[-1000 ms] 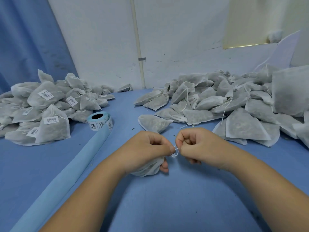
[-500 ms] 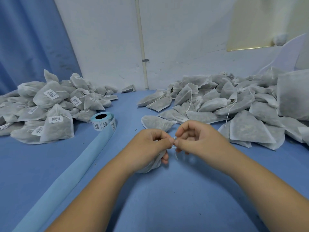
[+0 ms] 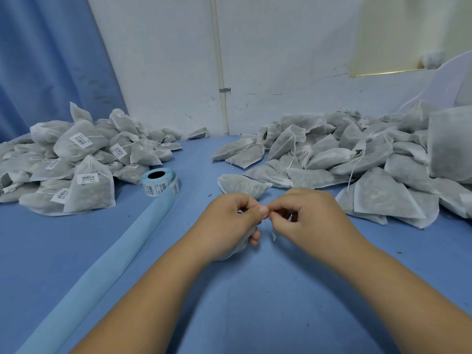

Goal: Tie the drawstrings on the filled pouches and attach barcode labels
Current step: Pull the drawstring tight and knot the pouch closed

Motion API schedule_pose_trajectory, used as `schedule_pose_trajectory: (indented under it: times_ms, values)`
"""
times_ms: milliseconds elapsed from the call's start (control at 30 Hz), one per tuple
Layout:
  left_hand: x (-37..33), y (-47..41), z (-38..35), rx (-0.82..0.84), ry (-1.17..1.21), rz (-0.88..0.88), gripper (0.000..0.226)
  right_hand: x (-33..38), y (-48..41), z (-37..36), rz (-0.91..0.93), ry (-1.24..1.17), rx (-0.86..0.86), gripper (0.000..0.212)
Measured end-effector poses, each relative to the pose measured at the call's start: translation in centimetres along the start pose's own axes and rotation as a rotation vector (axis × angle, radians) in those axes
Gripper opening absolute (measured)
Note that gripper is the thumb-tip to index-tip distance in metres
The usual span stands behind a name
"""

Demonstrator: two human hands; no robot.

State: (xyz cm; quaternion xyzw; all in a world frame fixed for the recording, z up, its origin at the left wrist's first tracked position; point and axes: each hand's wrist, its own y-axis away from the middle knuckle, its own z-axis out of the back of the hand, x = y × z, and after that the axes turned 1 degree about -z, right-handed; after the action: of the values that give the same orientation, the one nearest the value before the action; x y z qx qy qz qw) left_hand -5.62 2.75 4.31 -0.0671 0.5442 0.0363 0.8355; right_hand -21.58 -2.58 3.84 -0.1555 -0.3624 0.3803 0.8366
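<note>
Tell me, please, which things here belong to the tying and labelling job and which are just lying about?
Job: pouch gripped by left hand, drawstring pinched by right hand, label roll, unlabelled pile, labelled pile.
Lying about: blue curtain, wall pipe, yellowish board.

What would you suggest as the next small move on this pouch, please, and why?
Probably draw the hands apart to tighten the knot: the left hand, gripping the pouch, and the right hand both pinch the drawstring where they meet; the label roll lies aside.

Matt, seemingly non-woven fabric pouches (image 3: pixel 380 198), paper barcode labels (image 3: pixel 87 179) and a smooth matt blue tabletop (image 3: pixel 255 302).
</note>
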Motion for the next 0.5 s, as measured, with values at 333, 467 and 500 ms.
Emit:
schedule_pose_trajectory:
  times_ms: [333,467,500]
  values:
    - [-0.14,0.01,-0.39,0.015,0.017,0.025,0.025,0.06,0.10,-0.27,-0.088,0.006,0.000,0.014]
    - [-0.01,-0.07,-0.38,-0.011,-0.013,0.025,0.024,-0.07,0.08,-0.13,-0.182,-0.137,0.041,0.014]
    - [0.04,-0.08,-0.37,-0.026,-0.034,0.018,0.023,-0.13,0.02,-0.07,-0.218,-0.187,0.056,0.016]
